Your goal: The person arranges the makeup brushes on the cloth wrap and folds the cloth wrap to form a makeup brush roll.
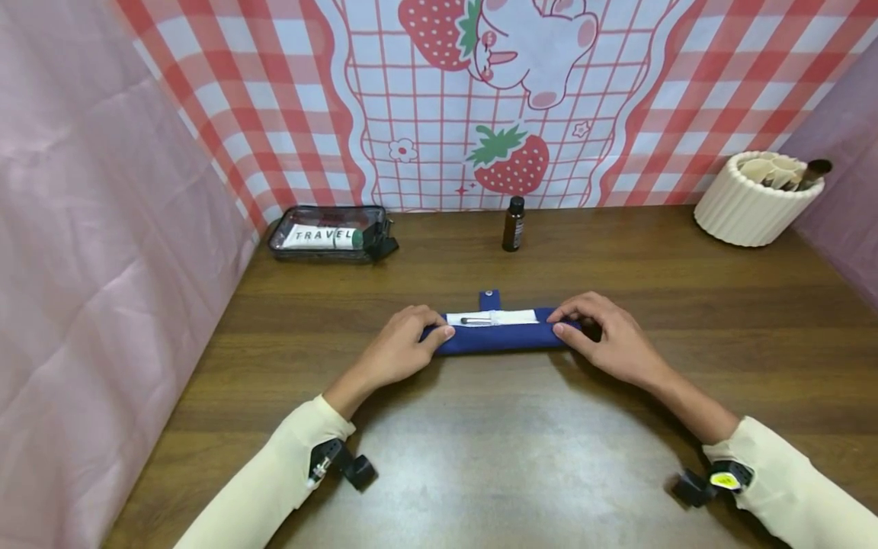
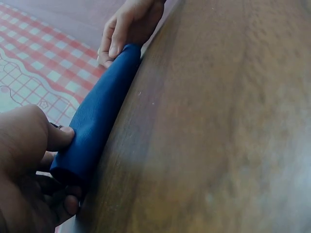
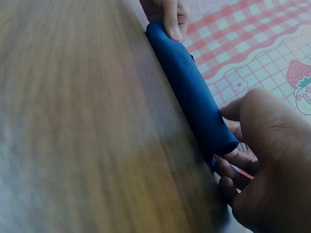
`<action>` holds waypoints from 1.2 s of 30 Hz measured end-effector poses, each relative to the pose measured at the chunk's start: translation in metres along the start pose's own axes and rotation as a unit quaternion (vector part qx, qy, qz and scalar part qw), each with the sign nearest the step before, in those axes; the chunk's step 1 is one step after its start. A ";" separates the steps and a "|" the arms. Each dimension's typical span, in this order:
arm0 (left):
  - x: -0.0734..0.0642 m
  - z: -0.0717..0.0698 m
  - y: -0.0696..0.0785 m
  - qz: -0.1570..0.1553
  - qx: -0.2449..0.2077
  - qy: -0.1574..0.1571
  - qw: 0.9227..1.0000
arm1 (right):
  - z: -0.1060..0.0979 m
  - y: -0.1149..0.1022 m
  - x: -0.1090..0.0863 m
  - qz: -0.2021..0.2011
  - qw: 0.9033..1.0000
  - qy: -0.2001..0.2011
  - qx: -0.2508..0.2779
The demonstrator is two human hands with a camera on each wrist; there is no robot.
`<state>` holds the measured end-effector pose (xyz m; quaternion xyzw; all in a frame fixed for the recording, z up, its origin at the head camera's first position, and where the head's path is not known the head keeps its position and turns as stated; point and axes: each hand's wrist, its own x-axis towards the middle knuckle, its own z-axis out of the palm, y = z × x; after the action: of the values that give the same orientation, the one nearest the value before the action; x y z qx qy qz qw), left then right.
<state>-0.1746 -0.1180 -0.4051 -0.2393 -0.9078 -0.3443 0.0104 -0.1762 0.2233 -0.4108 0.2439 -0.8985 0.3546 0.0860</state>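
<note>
A dark blue fabric roll lies crosswise on the wooden table. Along its top shows a white strip with a small dark metallic piece, perhaps a zipper pull. From its far side sticks out a short blue strap with a silver snap. My left hand grips the roll's left end, thumb on the near face and fingers behind. At the right end my right hand holds it likewise between thumb and fingers. Both wrist views show the blue roll as a tube with rounded ends; its inside is hidden.
Behind, at the left, lies a clear black-edged pouch holding a white tube marked TRAVEL. A small brown bottle stands near the back cloth. At the back right is a ribbed cream holder with brushes. Pink cloth hangs along the left side.
</note>
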 end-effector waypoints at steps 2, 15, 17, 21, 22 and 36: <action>0.000 0.000 0.001 -0.014 -0.001 0.001 1.000 | -0.001 -0.001 0.000 0.000 1.000 -0.011 0.004; 0.001 0.004 0.000 -0.071 -0.044 0.036 0.996 | 0.000 0.000 0.004 -0.004 1.000 -0.008 -0.017; 0.001 0.004 0.000 -0.072 -0.036 0.032 0.996 | 0.000 0.000 0.004 -0.005 1.000 -0.011 -0.019; 0.000 0.004 0.001 -0.062 -0.019 0.023 0.998 | 0.000 -0.001 0.005 -0.006 1.000 -0.019 -0.017; 0.000 0.004 0.001 -0.063 -0.018 0.021 0.998 | 0.000 -0.001 0.005 -0.007 1.000 -0.022 -0.016; 0.001 0.002 0.000 -0.026 -0.023 0.023 0.999 | 0.003 0.002 0.005 -0.039 0.999 -0.024 0.012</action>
<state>-0.1746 -0.1161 -0.4063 -0.2077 -0.9051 -0.3706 0.0171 -0.1816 0.2200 -0.4123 0.2881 -0.8859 0.3557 0.0749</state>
